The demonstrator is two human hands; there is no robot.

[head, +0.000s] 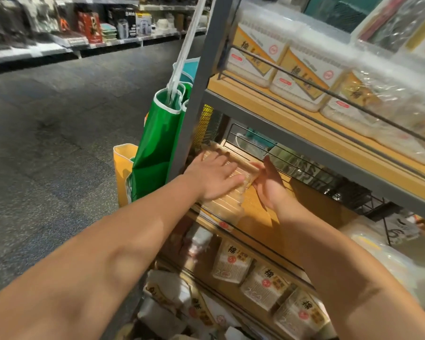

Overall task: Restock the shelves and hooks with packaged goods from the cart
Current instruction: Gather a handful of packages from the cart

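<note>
A long clear pack of tan goods [227, 204] lies on the middle wooden shelf [263, 217], at its left end by the grey upright. My left hand [212, 174] rests flat on top of the pack with fingers spread. My right hand [268, 180] touches the pack's right side with straight fingers, palm facing left. More packs with a tan label [232, 261] stand in a row on the shelf below.
Clear boxes with tan labels [302, 77] fill the upper shelf behind a wire rail. Green and yellow bags [155, 148] hang left of the grey post [194, 94]. Black wire racks [304, 165] sit further right on the middle shelf. Loose packages [167, 298] lie at the bottom. An aisle floor [59, 119] stretches left.
</note>
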